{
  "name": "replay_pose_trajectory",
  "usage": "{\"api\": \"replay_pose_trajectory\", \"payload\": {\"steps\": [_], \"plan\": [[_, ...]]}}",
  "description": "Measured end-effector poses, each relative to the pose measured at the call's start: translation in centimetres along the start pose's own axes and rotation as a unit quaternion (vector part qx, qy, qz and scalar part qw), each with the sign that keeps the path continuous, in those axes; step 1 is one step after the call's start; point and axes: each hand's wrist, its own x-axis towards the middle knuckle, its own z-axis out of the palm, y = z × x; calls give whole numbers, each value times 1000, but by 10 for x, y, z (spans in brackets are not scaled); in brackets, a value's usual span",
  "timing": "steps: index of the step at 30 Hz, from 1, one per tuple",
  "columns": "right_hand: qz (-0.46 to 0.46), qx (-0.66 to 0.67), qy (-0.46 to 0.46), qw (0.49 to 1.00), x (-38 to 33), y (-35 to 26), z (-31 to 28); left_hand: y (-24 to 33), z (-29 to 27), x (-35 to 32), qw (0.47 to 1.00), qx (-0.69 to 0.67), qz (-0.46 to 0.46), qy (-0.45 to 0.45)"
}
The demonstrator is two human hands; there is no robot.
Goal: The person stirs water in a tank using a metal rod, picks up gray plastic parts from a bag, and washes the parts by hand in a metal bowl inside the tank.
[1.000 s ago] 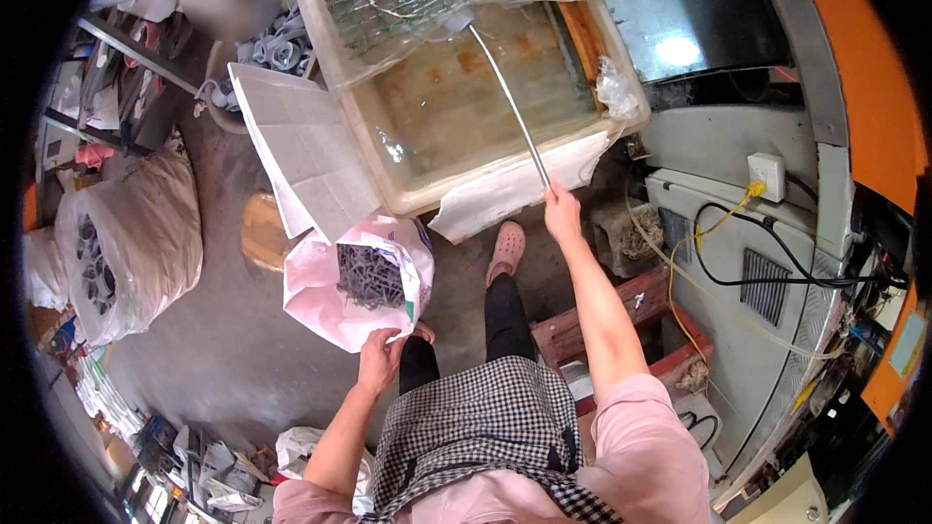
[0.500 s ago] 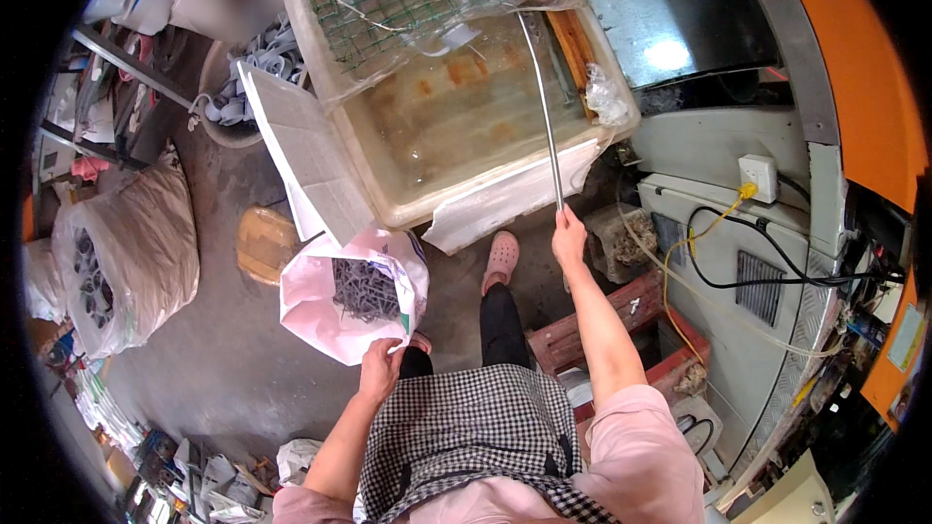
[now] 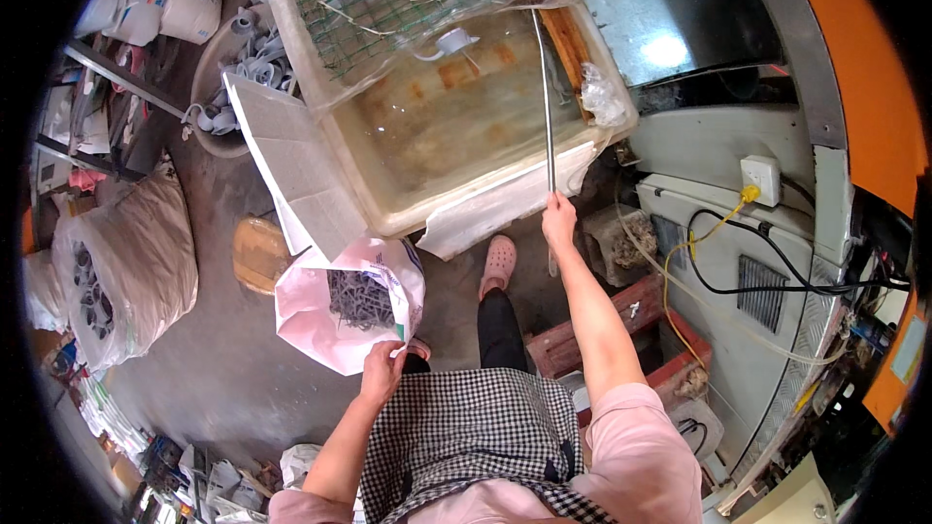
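Observation:
My right hand (image 3: 558, 221) is closed round a long thin metal rod (image 3: 545, 107). Its far end reaches the netting edge over a pale tub (image 3: 388, 218) of shallow water, and its near end sticks out below my fist. A round grey plastic part (image 3: 454, 41) with a curved strip lies in the water, beside the green wire mesh (image 3: 359, 10) covering the tub's far side. My left hand (image 3: 382, 369) pinches the rim of a white sack (image 3: 309, 330). Inside the sack are several small dark grey plastic pieces (image 3: 359, 299).
White panels (image 3: 282, 160) lean at the tub's left side. Left of them stand a basin (image 3: 204, 78) of grey parts, a wooden stool (image 3: 258, 254) and a large plastic sack (image 3: 155, 252). A machine cabinet (image 3: 718, 252) with cables and a red frame (image 3: 558, 340) are at right.
The grey part shows more fully beside the mesh. My right hand has moved slightly left and away from me, and the rod's near end now extends below it. My left hand still holds the sack.

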Motion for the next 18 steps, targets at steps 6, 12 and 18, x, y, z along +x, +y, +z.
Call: {"api": "replay_pose_trajectory", "payload": {"steps": [6,12,18], "plan": [[-58,50,31,997,74,0,39,-1,8,20,1000,5,19,-7],[-87,-38,-45,994,55,-28,21,-14,15,21,1000,6,-2,-2],[-110,-41,55,992,35,58,6,12,14,30,999,-13,10,-32]]}}
